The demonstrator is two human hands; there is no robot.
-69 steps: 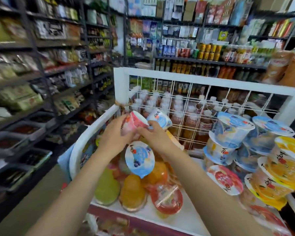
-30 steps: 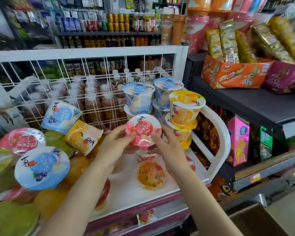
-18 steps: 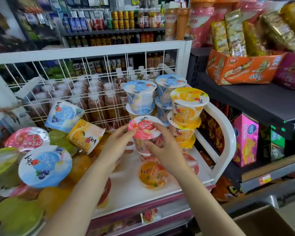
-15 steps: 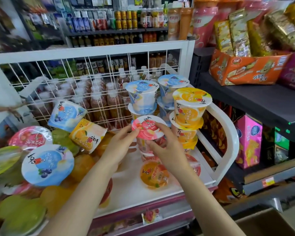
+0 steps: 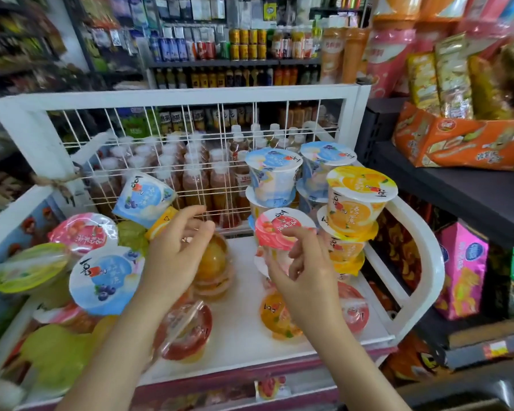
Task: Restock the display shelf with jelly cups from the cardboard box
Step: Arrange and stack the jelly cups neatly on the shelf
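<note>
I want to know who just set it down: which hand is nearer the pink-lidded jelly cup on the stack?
Right. The right hand is at the pink-lidded jelly cup, fingertips by its front rim. The left hand hangs open to the cup's left, clearly apart.

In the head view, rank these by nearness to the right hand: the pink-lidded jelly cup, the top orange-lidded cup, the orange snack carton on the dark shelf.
From the right hand:
1. Pink-lidded jelly cup, at its fingertips, just above.
2. Top orange-lidded cup, on the stack up and to the right.
3. Orange snack carton, far right on the dark shelf.
</note>
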